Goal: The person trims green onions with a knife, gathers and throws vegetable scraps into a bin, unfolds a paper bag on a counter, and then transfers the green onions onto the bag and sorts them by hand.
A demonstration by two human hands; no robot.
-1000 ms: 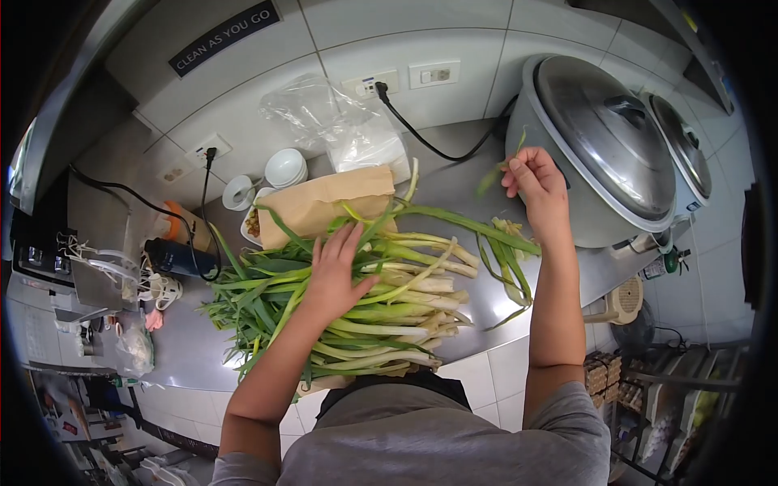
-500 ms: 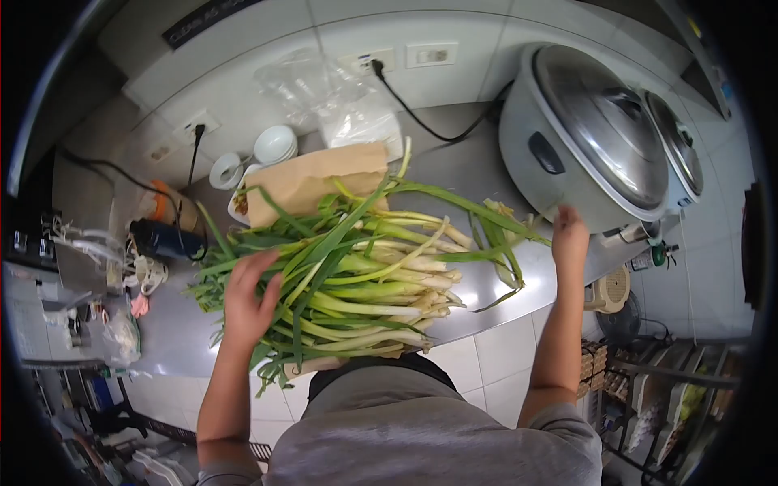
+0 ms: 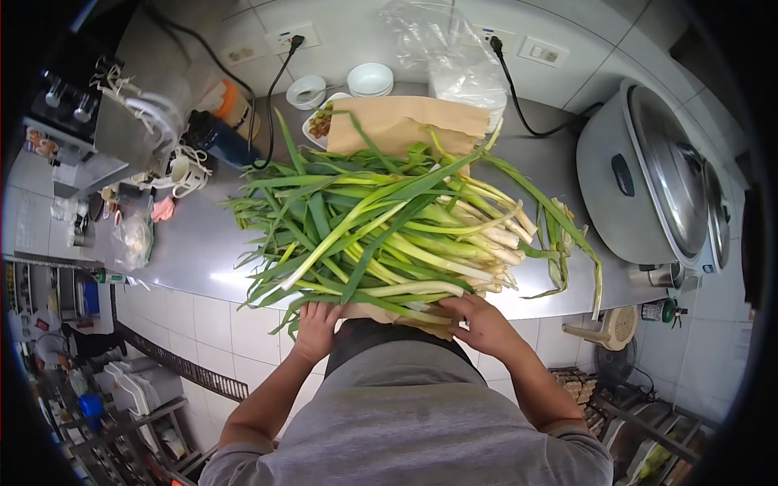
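A large heap of leafy green onions (image 3: 389, 219) lies on brown paper (image 3: 397, 314) on the steel counter, white ends to the right. At the counter's front edge, my left hand (image 3: 318, 328) has its fingers curled over the near left part of the paper, against the leaves. My right hand (image 3: 485, 326) holds the paper's near right edge between thumb and fingers. Loose trimmed leaves (image 3: 559, 235) lie right of the heap. The far flap of the paper (image 3: 405, 121) stands up behind it, beside a dish of brown bits (image 3: 320, 125).
Two large lidded cookers (image 3: 616, 174) stand at the right. White bowls (image 3: 370, 79), a plastic bag (image 3: 466, 77) and plugged-in cords (image 3: 519, 105) are along the wall. Bottles (image 3: 219, 134) and a mug (image 3: 188, 172) stand left. Another person (image 3: 61, 348) is far off at lower left.
Both hands have come to the paper's front edge, the left from over the leaves, the right from beside the cooker. The bit of leaf is gone from my right hand. The view has shifted left.
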